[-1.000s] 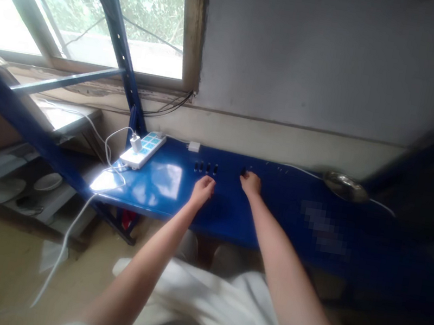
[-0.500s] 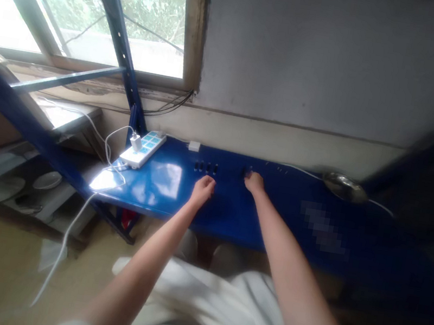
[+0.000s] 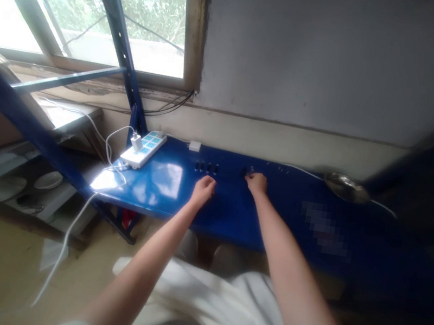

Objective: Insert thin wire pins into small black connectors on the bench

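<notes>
My left hand (image 3: pixel 202 191) is closed with its fingertips pinched, low over the blue tabletop (image 3: pixel 226 210). Whatever it may hold is too small to make out. Just beyond it stands a row of several small black pieces (image 3: pixel 208 168) with pale ends. My right hand (image 3: pixel 257 183) reaches farther to the right, its fingers drawn together at a small dark piece (image 3: pixel 245 172) and a clear-looking bit (image 3: pixel 251 169). The fingers hide whether it grips either of them. Several tiny pale pieces (image 3: pixel 280 169) are scattered beyond my right hand.
A white power strip (image 3: pixel 142 149) with a plugged-in charger (image 3: pixel 136 142) lies at the table's left end. A small white box-like adapter (image 3: pixel 194 146) sits by the wall. On the right is a shiny metal lamp-like dish (image 3: pixel 345 187) with a white cord. Blue metal posts (image 3: pixel 118 31) frame the left.
My right hand has shifted slightly to the right, its fingers still by the small dark piece. My left hand stays in the same pinched pose.
</notes>
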Available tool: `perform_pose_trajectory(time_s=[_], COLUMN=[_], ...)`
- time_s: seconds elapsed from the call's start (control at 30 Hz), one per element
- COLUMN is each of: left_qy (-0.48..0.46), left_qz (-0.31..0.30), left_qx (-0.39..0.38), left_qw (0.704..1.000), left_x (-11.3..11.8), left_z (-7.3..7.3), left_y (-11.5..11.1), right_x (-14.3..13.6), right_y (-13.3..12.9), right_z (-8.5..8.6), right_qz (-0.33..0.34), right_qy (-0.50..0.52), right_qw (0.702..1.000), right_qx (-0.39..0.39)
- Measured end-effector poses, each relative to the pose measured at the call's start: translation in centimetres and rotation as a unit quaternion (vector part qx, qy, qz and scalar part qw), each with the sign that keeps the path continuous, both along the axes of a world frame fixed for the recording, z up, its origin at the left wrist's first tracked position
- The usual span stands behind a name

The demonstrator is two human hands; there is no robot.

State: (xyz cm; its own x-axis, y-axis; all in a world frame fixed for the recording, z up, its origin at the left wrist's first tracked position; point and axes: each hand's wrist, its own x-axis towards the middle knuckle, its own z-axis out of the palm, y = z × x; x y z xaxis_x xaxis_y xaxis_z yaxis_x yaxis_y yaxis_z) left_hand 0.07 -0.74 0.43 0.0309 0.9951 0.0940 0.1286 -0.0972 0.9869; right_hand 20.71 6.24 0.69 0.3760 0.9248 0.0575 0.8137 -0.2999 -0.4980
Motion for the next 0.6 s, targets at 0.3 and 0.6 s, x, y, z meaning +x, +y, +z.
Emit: perform_pose_trajectory(time_s=[0.3, 0.6], left_qy=[0.003, 0.0], left_qz=[0.003, 0.003], left_qx=[0.002, 0.012], left_qw=[1.0, 1.0], left_x=[0.0, 0.1], left_z=[-0.2, -0.5], left_y=[0.1, 0.3], right_x=[1.8, -1.8], right_y=[0.5, -1.6], right_z=[0.6, 0.2], right_qz=[0.057, 0.162], right_qy=[0.069, 0.256], right_qw=[0.994, 0.953], right_qx=[-0.057, 0.007])
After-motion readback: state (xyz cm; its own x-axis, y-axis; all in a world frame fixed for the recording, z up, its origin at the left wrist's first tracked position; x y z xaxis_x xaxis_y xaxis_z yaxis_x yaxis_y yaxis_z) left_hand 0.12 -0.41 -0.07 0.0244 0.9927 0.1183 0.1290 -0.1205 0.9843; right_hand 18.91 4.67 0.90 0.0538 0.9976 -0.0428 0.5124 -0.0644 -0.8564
